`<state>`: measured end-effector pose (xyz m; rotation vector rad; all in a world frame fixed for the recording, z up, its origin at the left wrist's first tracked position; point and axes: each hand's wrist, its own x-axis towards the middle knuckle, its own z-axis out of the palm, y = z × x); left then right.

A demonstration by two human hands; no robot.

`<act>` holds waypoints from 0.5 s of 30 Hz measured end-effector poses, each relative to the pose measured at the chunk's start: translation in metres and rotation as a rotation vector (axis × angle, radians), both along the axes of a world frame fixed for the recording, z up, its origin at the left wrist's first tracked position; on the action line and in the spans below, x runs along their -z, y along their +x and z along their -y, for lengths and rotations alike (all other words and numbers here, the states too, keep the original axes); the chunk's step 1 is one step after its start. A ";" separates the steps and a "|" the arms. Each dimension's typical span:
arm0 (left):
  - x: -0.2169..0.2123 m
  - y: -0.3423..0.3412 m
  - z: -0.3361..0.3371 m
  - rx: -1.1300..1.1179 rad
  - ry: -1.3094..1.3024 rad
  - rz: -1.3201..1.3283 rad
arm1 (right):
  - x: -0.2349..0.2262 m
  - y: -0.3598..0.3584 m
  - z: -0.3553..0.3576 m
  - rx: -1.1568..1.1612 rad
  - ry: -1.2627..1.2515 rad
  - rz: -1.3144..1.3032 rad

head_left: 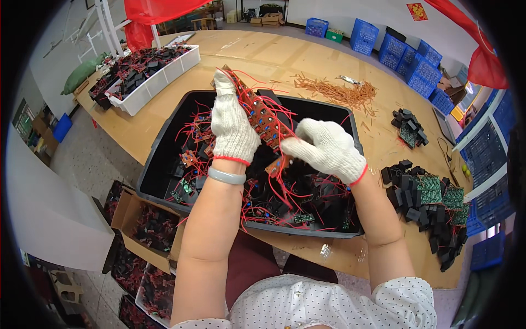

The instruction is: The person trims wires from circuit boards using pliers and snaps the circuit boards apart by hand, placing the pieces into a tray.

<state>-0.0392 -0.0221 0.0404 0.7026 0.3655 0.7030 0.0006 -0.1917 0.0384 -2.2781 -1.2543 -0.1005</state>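
Observation:
Above a black bin (164,138), a long brown strip of joined circuit boards (264,120) with red wires is held up at a tilt. My left hand (234,123), in a white knitted glove, is closed around the strip's upper left part, with the thumb along its edge. At the strip's lower right end my right hand (327,147), gloved too, is closed with thumb and fingers pinched together; the fingertips' exact grip is partly hidden. Just below hangs a small brown board (278,164) among wires. Black components, small boards and tangled red wires fill the bin.
A white tray (185,64) of wired black parts stands at the far left. Brown strips (337,92) lie scattered behind the bin. Black components with green boards (430,189) are heaped at the right. An open cardboard box (124,211) sits below left; blue crates (364,35) line the wall.

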 end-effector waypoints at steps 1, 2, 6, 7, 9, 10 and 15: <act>0.004 -0.001 -0.002 -0.002 -0.004 -0.007 | 0.003 -0.003 -0.004 -0.002 -0.004 -0.007; 0.007 0.001 -0.005 0.037 0.018 0.030 | 0.005 -0.005 -0.007 -0.009 -0.023 0.083; 0.013 0.007 -0.009 0.124 0.061 0.086 | 0.002 -0.011 -0.015 -0.010 -0.150 0.262; 0.013 0.007 -0.008 0.133 0.062 0.064 | -0.001 -0.013 -0.017 0.005 -0.237 0.258; 0.016 0.008 -0.011 0.140 0.062 0.041 | 0.000 -0.015 -0.019 0.017 -0.324 0.254; 0.020 0.010 -0.013 0.173 0.076 0.024 | 0.004 -0.015 -0.020 -0.018 -0.335 0.257; 0.025 0.010 -0.012 0.251 0.120 -0.066 | 0.004 -0.015 -0.023 -0.161 -0.417 0.260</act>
